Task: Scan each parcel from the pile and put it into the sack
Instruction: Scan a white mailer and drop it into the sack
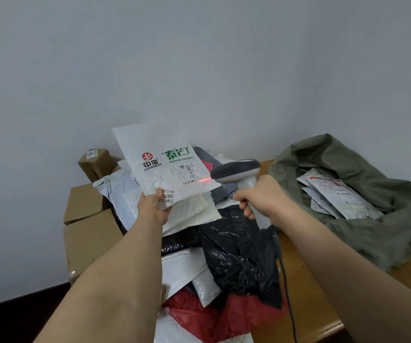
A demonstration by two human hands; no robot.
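Scanning step: left hand pinching white parcel, right hand gripping scanner; next, into sack right of scanner.

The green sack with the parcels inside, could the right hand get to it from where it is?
Probably yes. The green sack lies open just right of the right hand, nothing between them. But that hand grips the scanner, so it isn't free.

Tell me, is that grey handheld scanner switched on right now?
On. The grey handheld scanner, gripped in the right hand, throws a red line onto the white padded envelope beside its barcode label.
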